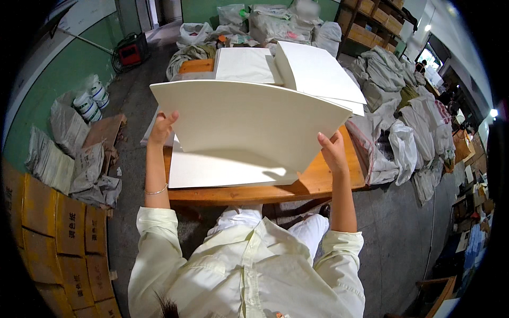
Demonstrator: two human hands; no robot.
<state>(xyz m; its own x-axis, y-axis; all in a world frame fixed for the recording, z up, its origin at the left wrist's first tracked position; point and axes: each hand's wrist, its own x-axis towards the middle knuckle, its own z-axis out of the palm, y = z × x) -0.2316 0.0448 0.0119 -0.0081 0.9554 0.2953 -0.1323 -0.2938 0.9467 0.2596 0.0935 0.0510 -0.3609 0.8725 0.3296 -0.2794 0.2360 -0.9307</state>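
A batch of large white paper sheets (244, 116) is raised and tilted over the table, its upper edge bowed. My left hand (163, 127) grips its left edge, thumb on the near face. On the right edge, my right hand (332, 151) is closed with its thumb up; the fingers behind are mostly hidden. How many sheets are held I cannot tell. Beneath them more white paper (212, 174) lies flat on the wooden table (339, 169), with the shadow of the raised batch across it.
Two white paper stacks, a lower one (246, 63) and a taller one (318, 69), stand at the table's far side. Bulging sacks (389, 106) crowd the right. Cardboard boxes (69, 228) are piled at lower left, with white buckets (87, 106) beyond.
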